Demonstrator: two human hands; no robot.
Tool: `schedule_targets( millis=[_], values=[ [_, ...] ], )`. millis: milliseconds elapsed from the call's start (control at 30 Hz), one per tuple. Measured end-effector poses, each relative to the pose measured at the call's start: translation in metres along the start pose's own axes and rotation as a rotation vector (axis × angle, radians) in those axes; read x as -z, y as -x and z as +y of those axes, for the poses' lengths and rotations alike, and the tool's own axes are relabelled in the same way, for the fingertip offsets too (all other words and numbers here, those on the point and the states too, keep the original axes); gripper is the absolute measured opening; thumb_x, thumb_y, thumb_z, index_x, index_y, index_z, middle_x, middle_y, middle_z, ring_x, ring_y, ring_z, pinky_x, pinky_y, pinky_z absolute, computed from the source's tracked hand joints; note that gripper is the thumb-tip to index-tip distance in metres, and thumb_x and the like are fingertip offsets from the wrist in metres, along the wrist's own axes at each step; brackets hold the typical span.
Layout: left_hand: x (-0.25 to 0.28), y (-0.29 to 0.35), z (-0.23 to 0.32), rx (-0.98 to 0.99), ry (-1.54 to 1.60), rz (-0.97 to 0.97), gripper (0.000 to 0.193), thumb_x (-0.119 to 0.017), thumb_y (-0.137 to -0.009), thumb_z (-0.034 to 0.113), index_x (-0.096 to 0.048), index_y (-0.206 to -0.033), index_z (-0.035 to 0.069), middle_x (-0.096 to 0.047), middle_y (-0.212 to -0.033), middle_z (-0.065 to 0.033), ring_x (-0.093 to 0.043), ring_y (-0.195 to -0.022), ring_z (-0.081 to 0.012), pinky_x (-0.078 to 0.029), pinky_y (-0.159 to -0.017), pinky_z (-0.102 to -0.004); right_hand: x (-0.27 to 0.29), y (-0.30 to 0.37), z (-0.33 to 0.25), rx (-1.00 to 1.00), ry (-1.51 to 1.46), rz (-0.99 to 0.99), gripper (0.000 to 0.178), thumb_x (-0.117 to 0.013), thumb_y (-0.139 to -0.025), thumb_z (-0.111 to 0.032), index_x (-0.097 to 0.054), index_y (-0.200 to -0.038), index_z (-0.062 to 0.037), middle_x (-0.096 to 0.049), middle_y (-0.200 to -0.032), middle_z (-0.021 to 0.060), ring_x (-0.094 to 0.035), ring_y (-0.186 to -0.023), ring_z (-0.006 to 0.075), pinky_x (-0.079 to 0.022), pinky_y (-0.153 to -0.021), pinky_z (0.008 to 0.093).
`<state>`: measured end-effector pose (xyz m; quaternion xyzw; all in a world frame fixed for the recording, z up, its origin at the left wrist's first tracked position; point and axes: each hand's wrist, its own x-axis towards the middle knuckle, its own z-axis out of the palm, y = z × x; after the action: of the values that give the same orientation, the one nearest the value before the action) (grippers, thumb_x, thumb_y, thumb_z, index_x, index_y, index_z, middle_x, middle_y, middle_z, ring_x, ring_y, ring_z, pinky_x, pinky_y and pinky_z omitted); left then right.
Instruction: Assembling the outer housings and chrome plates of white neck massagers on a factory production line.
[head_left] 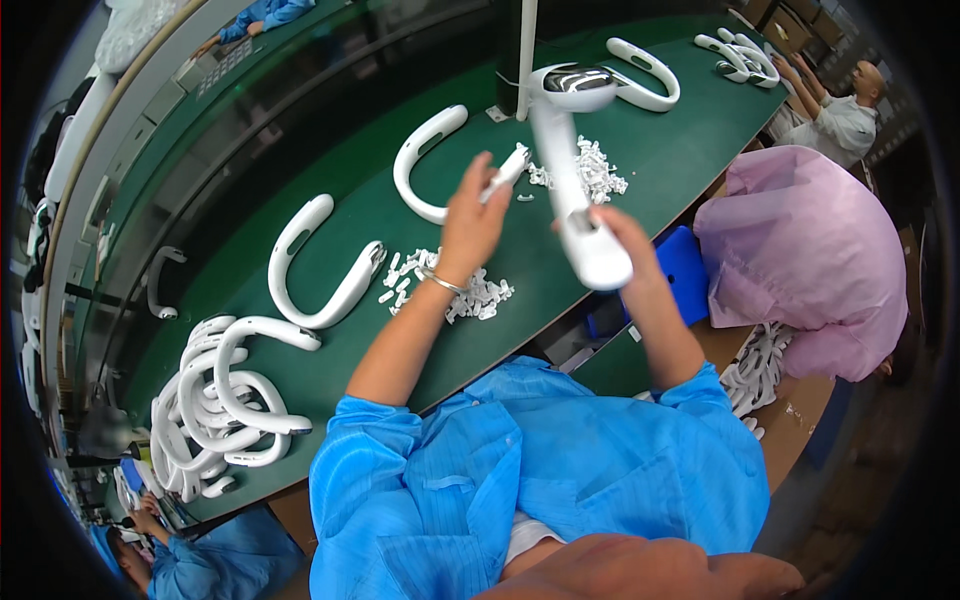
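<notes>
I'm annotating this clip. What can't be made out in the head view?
Head view:
Held white part: middle smeared by motion blur.
Right hand: partly hidden behind that part.
Curved white band: partly hidden by the left hand.
Small white pieces: heaped, too small to count.

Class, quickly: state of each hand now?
Left hand: over a white U-shaped piece; whether it grips cannot be told.
Right hand: closed, holding a blurred white piece.

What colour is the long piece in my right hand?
The long piece in your right hand is mostly white, though blurred; the head view shows it.
</notes>
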<state>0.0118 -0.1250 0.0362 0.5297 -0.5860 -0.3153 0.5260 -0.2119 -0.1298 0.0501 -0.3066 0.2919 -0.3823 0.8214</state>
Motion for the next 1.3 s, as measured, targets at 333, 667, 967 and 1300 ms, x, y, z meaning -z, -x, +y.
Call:
schedule_targets(
  millis=[333,667,967,1300],
  values=[
    [0.123,-0.070,-0.036,0.285,-1.099,-0.080,0.048,-0.062,-0.082,0.030,-0.051,-0.117,-0.002,-0.064,-0.098,-0.0201,-0.062,-0.091,-0.0349,-0.050,-0.078,-0.0426,0.269,-0.141,-0.160,0.654,0.451,1.120,0.031,-0.072,-0.075,-0.012,-0.057,-0.086,0.0132,-0.062,-0.074,0.0158,-0.060,-0.049,0.0191,-0.053,-0.041,0.0257],
    [0.100,-0.094,-0.108,0.413,-0.915,-0.231,0.046,-0.067,-0.077,0.028,-0.050,-0.101,-0.008,-0.064,-0.075,-0.0181,-0.064,-0.052,-0.0233,-0.051,-0.045,-0.0323,0.292,-0.177,-0.168,0.667,0.543,1.203,0.041,-0.067,-0.082,-0.023,-0.056,-0.100,0.0134,-0.063,-0.080,0.0169,-0.063,-0.064,0.0203,-0.055,-0.052,0.0296],
    [0.094,-0.073,-0.061,0.044,-0.609,0.128,0.038,-0.069,-0.078,0.027,-0.058,-0.098,-0.004,-0.064,-0.083,-0.0215,-0.063,-0.076,-0.0359,-0.048,-0.068,-0.0412,0.134,-0.143,-0.078,0.918,1.747,0.363,0.017,-0.060,-0.081,-0.011,-0.068,-0.096,-0.0064,-0.065,-0.085,0.0144,-0.063,-0.075,0.0268,-0.050,-0.068,0.0373],
    [0.048,0.011,0.006,0.274,0.548,0.298,0.038,-0.057,-0.090,0.038,-0.055,-0.100,0.001,-0.058,-0.085,-0.0081,-0.066,-0.064,-0.0180,-0.056,-0.049,-0.0283,0.129,-0.163,-0.060,0.728,2.214,0.254,0.014,-0.055,-0.076,-0.005,-0.065,-0.086,-0.0062,-0.061,-0.080,0.0129,-0.062,-0.080,0.0305,-0.048,-0.070,0.0426]
  ],
)
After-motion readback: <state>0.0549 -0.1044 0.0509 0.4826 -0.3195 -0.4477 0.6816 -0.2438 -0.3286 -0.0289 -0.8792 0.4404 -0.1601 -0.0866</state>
